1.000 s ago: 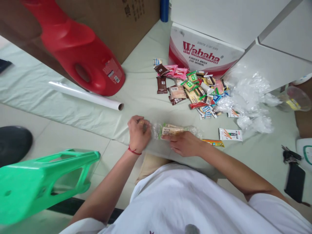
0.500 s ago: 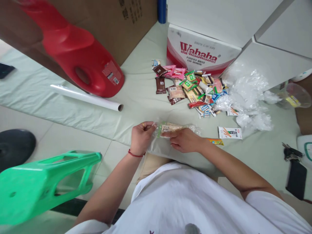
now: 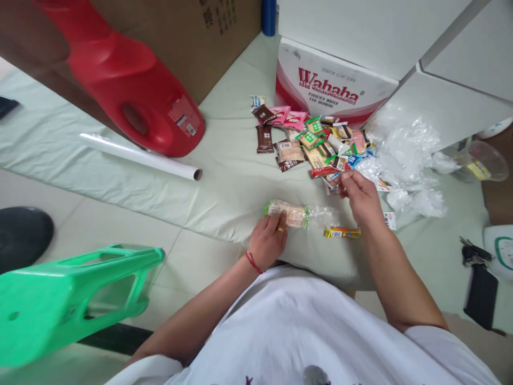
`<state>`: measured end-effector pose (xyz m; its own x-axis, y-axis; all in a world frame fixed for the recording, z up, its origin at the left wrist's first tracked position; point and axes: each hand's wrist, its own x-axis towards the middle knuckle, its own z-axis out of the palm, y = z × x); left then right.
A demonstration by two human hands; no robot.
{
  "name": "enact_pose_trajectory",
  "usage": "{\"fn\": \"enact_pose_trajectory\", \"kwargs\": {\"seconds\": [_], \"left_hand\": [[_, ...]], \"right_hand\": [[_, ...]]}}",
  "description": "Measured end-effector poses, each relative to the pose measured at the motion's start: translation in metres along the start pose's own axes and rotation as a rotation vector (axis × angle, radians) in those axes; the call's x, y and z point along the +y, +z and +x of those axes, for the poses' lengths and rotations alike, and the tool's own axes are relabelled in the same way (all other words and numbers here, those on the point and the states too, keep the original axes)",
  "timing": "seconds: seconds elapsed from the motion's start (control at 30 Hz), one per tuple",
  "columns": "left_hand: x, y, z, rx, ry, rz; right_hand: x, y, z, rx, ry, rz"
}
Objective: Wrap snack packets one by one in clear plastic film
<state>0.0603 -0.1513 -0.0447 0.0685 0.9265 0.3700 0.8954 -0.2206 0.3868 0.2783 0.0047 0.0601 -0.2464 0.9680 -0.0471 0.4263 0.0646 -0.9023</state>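
On the cloth in front of me lies a clear plastic bag [image 3: 324, 215] with a green-edged biscuit packet [image 3: 295, 216] inside it. My left hand [image 3: 267, 240] is over the near left side of this bag, fingers curled and pressed on it. My right hand [image 3: 359, 197] is at the near edge of a heap of wrapped snacks [image 3: 315, 152], thumb and fingers pinched at a small blue-and-white snack packet [image 3: 333, 177], mostly covered by the fingertips. Between the hands is a yellow-orange snack stick [image 3: 342, 232]. A white snack packet [image 3: 389, 220] is partly hidden behind my right forearm.
Crumpled clear bags [image 3: 412, 155] lie right of the heap, beside a clear plastic tub [image 3: 487, 163]. Behind stands a Wahaha carton [image 3: 332, 85]. To the left are a red jug [image 3: 136, 91], a white roll [image 3: 140, 155] and a green stool [image 3: 80, 294]. Keys [image 3: 475, 251] lie far right.
My right hand has left the bag and moved right and away from me to the snack heap. My left hand has shifted from the bag's left edge onto the packet, which moved slightly right.
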Motion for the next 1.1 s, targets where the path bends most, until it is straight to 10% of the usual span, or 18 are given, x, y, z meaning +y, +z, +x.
{"fn": "enact_pose_trajectory", "kwargs": {"seconds": [0.13,0.37,0.53,0.67,0.9,1.1], "left_hand": [[0.001,0.007,-0.004,-0.011,0.001,0.029],[0.004,0.007,-0.005,0.111,0.000,0.066],[-0.002,0.009,-0.004,0.075,0.048,-0.085],[-0.008,0.011,-0.004,0.058,0.086,-0.092],[-0.011,0.010,0.001,0.004,0.090,-0.130],[-0.024,-0.008,-0.002,0.089,0.065,-0.547]], "right_hand": [[0.024,0.013,0.014,-0.032,0.269,-0.063],[0.031,0.006,-0.017,-0.526,0.132,-0.468],[0.018,-0.009,-0.043,-0.412,0.241,-0.167],[-0.001,0.024,-0.045,-0.355,0.292,-0.010],[-0.027,0.110,-0.026,-0.285,0.059,-0.572],[-0.017,0.123,-0.048,-0.330,-0.118,-0.749]]}}
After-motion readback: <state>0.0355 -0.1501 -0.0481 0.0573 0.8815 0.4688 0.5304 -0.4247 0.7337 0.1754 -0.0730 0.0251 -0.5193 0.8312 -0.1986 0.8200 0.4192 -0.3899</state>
